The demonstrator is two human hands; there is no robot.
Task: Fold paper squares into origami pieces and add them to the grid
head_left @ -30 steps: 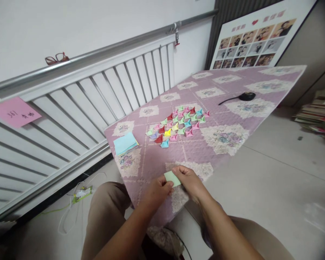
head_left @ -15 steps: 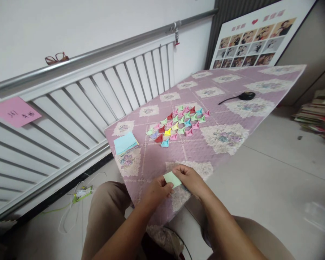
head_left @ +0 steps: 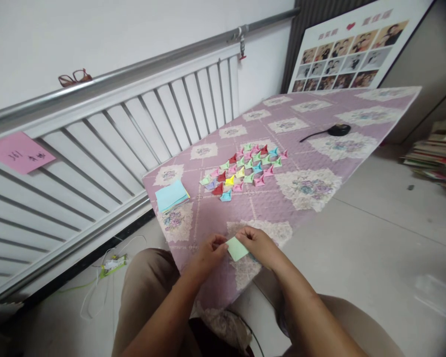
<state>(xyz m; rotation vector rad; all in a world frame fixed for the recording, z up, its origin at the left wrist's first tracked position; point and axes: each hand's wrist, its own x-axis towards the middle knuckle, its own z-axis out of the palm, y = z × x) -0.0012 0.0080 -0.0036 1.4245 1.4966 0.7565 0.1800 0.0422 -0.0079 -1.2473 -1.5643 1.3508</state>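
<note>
Between my hands, just above the near corner of the table, is a small pale green square of paper (head_left: 238, 248). My right hand (head_left: 258, 244) pinches its upper right edge between thumb and fingers. The thumb and forefinger of my left hand (head_left: 210, 254) close on its left corner. Farther up the cloth lie several small folded paper pieces (head_left: 240, 172) in rows, coloured green, pink, red, blue and yellow. To the left, a stack of paper sheets (head_left: 172, 195) with light blue on top rests near the table edge.
A pink and white floral cloth covers the table (head_left: 223, 218). A black round object with a strap (head_left: 338, 130) lies at the right. Alongside stands a white radiator (head_left: 134, 134); glasses (head_left: 75, 78) sit on the pipe above. A photo board (head_left: 347, 54) leans at the back.
My left hand has shifted up and left along the paper, from its lower edge to its left corner, uncovering more of the square. My right hand stays nearly in place.
</note>
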